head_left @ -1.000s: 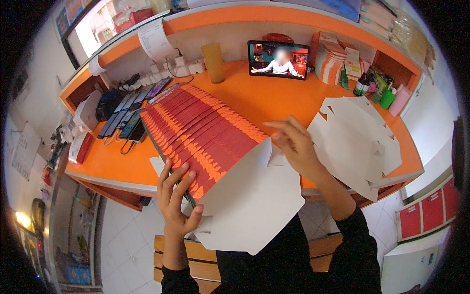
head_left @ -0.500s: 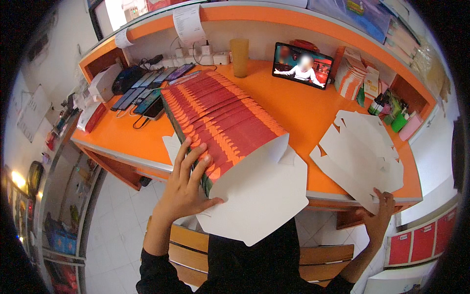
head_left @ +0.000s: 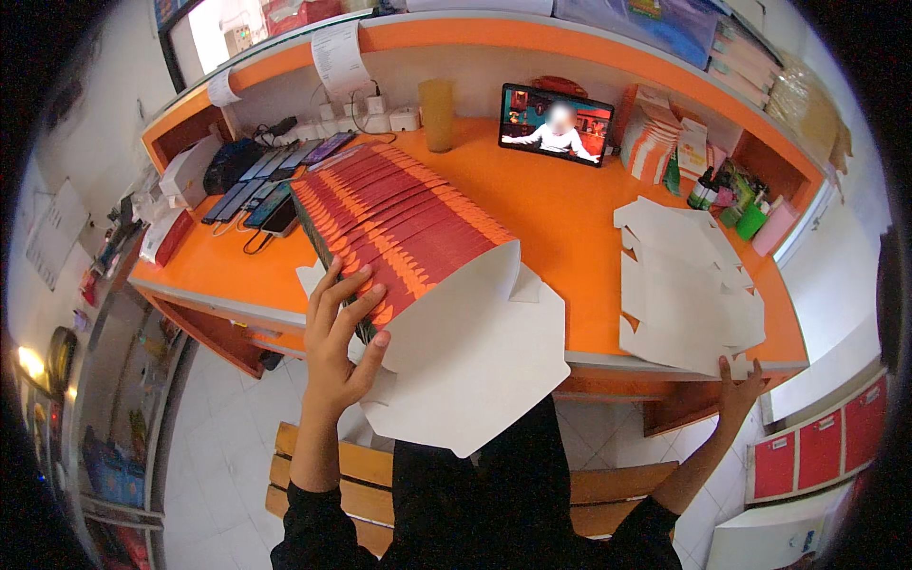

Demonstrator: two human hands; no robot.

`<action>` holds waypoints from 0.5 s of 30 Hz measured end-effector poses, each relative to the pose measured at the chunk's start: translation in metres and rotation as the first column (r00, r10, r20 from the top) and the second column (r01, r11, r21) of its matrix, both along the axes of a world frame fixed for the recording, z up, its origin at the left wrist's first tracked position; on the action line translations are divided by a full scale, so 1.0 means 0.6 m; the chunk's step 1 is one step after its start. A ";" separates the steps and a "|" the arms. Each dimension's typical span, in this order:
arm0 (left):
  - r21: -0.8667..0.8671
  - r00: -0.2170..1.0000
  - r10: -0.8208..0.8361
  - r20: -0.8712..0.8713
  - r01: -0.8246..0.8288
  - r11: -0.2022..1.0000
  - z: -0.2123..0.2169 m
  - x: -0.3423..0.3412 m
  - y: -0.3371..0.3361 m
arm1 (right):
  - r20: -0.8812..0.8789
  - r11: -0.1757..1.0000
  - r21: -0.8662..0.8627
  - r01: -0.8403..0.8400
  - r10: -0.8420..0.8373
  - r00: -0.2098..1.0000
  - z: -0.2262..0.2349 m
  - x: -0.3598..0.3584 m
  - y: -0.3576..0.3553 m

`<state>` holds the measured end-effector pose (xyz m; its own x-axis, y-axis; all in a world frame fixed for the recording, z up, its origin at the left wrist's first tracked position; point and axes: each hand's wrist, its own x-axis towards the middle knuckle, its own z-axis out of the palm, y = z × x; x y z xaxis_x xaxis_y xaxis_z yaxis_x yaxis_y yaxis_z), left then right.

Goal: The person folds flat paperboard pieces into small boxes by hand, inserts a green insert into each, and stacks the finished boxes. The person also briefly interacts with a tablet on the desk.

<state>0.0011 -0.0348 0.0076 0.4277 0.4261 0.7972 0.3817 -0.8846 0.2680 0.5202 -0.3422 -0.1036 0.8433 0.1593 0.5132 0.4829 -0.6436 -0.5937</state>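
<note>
while our left hand [head_left: 334,337], fingers spread, presses the row of red cartons [head_left: 399,228] on the desk [head_left: 560,228], our right hand [head_left: 739,391], fingers open, touches the flat white blanks [head_left: 689,285] at the edge.

I am at the work counter of a small shop or packing stall. My orange counter [head_left: 570,228] has a raised orange shelf [head_left: 532,33] behind it, like a sales desk. On it lie a long row of flat red cartons [head_left: 399,223] and a stack of white carton blanks [head_left: 689,285], stock for boxing goods. Several phones [head_left: 275,185] charge in a row at the left, beside a small white printer [head_left: 185,171]. Paper slips [head_left: 337,57] hang from the shelf edge. A tablet [head_left: 556,123] plays video at the back, with packets [head_left: 655,142] and little bottles [head_left: 722,195] nearby. The floor [head_left: 228,446] is white tile and I sit on a wooden bench [head_left: 351,475].
</note>
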 end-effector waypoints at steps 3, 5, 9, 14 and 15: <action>-0.070 0.994 0.092 -0.051 -0.096 0.993 0.012 0.006 -0.023 | 0.026 0.998 0.056 0.041 -0.043 0.999 0.020 -0.019 0.008; -0.067 0.986 0.164 0.012 -0.163 0.984 0.026 0.018 -0.061 | 0.047 0.994 0.091 0.058 -0.062 0.997 0.042 -0.023 0.016; -0.055 0.942 -0.210 0.263 0.232 0.971 -0.003 0.060 -0.173 | 0.194 0.994 0.104 0.040 -0.060 0.979 0.042 0.035 0.029; -0.126 0.722 -0.670 0.171 0.691 0.712 -0.040 0.258 -0.247 | 0.625 0.980 -0.100 0.170 -0.070 0.777 0.048 0.050 0.050; -0.168 0.722 -0.675 0.153 0.692 0.702 -0.052 0.310 -0.251 | 0.613 0.986 -0.068 0.150 -0.077 0.786 0.046 0.053 0.049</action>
<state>0.1871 -0.1852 -0.0238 0.6081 0.1915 0.7704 -0.3352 -0.8177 0.4679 0.5518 -0.3125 -0.0762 0.3794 0.1669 0.9101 0.6389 -0.7587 -0.1272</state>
